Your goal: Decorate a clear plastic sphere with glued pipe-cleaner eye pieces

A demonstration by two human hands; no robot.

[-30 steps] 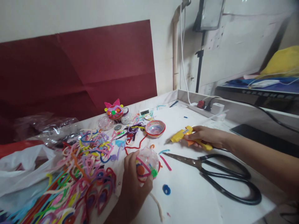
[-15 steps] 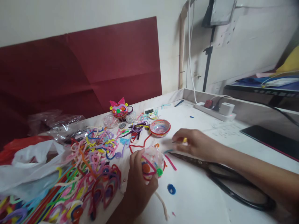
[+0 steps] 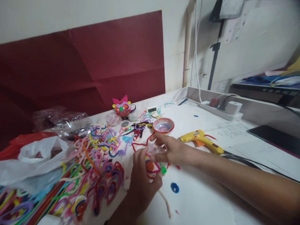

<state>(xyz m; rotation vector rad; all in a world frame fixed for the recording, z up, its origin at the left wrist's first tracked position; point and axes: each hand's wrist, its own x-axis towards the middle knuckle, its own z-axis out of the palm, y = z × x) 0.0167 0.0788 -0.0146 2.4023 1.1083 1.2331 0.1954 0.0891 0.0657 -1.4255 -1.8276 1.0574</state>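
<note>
My left hand is closed around the side of a clear plastic ball, which carries a face of coloured pipe cleaner: an orange round eye, pink strips and a green nose. From above right, my right hand curls its fingers over the ball's top. A small yellow piece shows at the ball's upper edge by the fingertips. Whether the right fingers pinch anything else is hidden. Behind the right wrist lies a yellow glue gun, and black handle loops or cable show past the forearm.
A pile of coloured pipe cleaners and plastic bags cover the left side. Behind stand a finished cat-like ball, a colourful bowl and a small clock. A power strip and phone are at right.
My right hand has moved left from above the scissors onto the ball. The glue gun now shows behind my forearm, which covers most of the scissors. A yellow piece now shows on the ball.
</note>
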